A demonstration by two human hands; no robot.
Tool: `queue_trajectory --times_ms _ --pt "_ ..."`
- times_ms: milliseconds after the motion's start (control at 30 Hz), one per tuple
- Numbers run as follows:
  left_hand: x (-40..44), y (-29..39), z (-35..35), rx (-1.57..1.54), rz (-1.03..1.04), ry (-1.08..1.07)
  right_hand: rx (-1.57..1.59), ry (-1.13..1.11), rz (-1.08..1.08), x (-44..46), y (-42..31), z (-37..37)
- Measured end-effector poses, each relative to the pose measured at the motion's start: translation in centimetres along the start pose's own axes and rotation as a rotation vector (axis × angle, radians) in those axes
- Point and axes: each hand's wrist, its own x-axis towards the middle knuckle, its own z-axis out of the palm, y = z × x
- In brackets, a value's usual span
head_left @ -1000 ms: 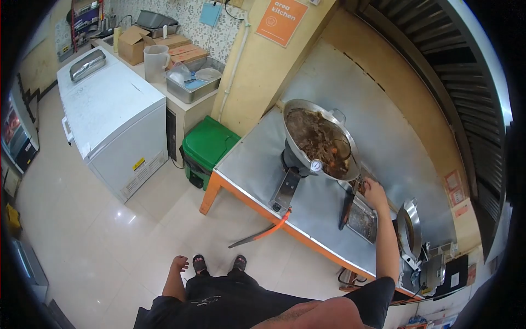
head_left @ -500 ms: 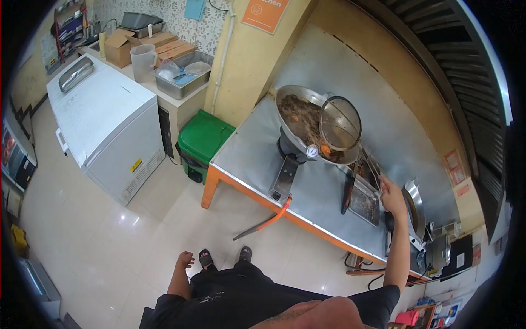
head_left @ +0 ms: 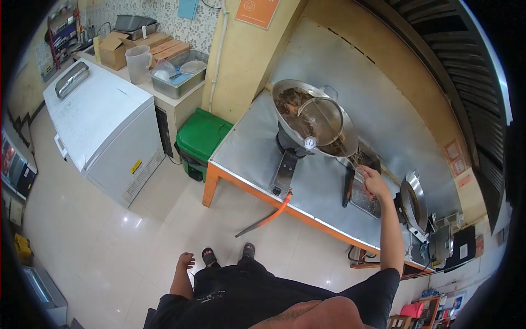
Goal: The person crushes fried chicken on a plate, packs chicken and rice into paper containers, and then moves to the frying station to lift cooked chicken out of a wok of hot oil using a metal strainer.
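Observation:
My right hand (head_left: 374,182) is wrapped round the long handle of a round mesh strainer (head_left: 327,122). The strainer's head is down in a large metal wok (head_left: 283,86) filled with dark, bubbling oil and brown frying pieces. A round dial thermometer (head_left: 310,143) is fixed at the wok's near rim. Below my right hand lies a metal tray (head_left: 366,204) with crumbs in it, with a dark-handled utensil (head_left: 347,187) beside it. My left hand (head_left: 187,259) hangs at my side over the floor, holding nothing, its fingers loosely bent and apart.
The wok stands on a gas burner (head_left: 284,171) with an orange hose (head_left: 275,214), on a metal-topped table (head_left: 246,147). A second wok (head_left: 415,202) stands further right. At left are a green bin (head_left: 203,134), a white chest freezer (head_left: 104,109) and a counter with boxes.
My right hand has moved left and up towards the wok. The strainer has gone from a tilted position over the wok's right side down into the oil. My left hand has barely moved.

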Motion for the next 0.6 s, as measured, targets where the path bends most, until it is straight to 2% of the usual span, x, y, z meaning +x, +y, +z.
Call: queue_trajectory --times_ms 167,267,300,400,533,600 --pt "0.7 0.9 1.0 0.004 0.037 -0.010 -0.201 0.095 -0.012 2.6 -1.0 3.2" --pt "1.0 0.6 1.0 -0.009 0.058 -0.031 -0.473 0.419 -0.400 8.5 4.5 5.7" --pt "1.3 0.4 0.9 -0.011 0.067 -0.023 -0.352 0.302 -0.179 6.3 0.8 5.6" --pt "2.6 -1.6 0.6 -0.121 0.136 -0.025 -0.361 0.352 -0.293 6.7 1.2 5.0" --pt "1.3 -1.9 -1.3 -0.198 0.230 0.208 -0.318 0.369 -0.323 4.3 0.8 2.7" --pt "1.3 2.7 -4.0 -0.052 0.415 0.399 -0.309 0.405 -0.321 2.8 0.4 1.6"
